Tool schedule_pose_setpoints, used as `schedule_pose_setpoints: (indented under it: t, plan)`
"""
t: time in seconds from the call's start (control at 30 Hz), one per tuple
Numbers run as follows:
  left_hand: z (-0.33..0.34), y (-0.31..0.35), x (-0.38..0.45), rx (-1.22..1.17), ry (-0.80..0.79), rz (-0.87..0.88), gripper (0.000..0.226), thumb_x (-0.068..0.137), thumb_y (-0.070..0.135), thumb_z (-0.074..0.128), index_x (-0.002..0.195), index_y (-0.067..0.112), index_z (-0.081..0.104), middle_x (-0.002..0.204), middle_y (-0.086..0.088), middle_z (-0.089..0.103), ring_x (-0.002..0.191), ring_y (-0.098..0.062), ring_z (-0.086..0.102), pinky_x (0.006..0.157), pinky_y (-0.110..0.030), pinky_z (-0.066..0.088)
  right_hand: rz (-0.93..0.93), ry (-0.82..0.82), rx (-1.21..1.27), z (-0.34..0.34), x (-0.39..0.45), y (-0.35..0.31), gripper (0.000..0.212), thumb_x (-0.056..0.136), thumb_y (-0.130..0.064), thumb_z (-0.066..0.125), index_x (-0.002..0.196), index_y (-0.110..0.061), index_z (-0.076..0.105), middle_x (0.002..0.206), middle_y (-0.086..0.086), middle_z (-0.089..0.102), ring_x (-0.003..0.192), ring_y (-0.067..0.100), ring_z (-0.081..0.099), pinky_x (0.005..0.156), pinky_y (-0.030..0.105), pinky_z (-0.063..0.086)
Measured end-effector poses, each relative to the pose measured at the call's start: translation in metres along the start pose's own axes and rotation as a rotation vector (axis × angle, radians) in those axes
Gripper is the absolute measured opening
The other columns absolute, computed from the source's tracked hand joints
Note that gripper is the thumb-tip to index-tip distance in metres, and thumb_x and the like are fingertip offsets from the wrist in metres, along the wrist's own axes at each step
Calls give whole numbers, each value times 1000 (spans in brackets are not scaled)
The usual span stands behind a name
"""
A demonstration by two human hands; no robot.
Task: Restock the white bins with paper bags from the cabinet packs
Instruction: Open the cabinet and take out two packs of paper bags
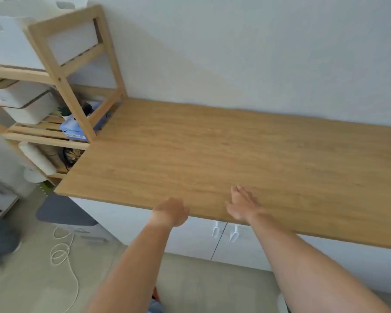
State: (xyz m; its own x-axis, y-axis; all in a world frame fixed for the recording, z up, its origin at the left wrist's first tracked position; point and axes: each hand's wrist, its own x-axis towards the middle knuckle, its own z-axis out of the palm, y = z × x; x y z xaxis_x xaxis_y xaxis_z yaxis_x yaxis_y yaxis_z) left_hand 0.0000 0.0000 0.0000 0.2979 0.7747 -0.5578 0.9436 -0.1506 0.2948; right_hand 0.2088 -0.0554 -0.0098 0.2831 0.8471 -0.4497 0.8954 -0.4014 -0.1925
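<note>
White bins sit far left on wooden shelf unit, top tier, long sides running toward wall; contents hidden, tops cut off by frame edge. Cabinet under bench, doors closed, two handles at seam. Left hand over near bench edge, fingers curled under, nothing visible in grip, blurred. Right hand flat, fingers spread, empty.

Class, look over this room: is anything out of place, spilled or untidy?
One thing: a white cord lies in loose loops on the floor, left of the cabinet, where feet could catch it. The wooden counter shows no spill, and the cabinet doors look shut.
</note>
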Motion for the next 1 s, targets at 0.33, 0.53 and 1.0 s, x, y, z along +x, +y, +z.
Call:
schedule_pose_setpoints:
  t: [0.33, 0.53, 1.0]
  plan:
    - [118, 50, 6, -324, -116, -94, 36, 102, 21, 27, 128, 6, 48, 129, -17, 54, 119, -36, 52, 100, -42, 42, -126, 44, -35, 80, -2, 45, 67, 109, -34, 31, 158, -11, -8, 166, 6, -17, 152, 20, -15, 124, 39, -3]
    - [150, 83, 33, -433, 43, -93, 32, 104, 19, 30, 126, 7, 49, 115, -15, 63, 111, -36, 58, 91, -40, 45, -153, 232, -73, 108, -4, 52, 64, 109, -31, 27, 158, -10, -6, 167, 6, -13, 153, 21, -13, 123, 39, -10]
    - [184, 51, 12, -430, 90, -34, 22, 104, 15, 31, 118, 5, 45, 109, -15, 61, 102, -35, 58, 91, -48, 46, -92, 345, -133, 130, -45, 58, 61, 107, -27, 27, 159, -5, 1, 167, 10, -5, 154, 23, -7, 124, 42, -5]
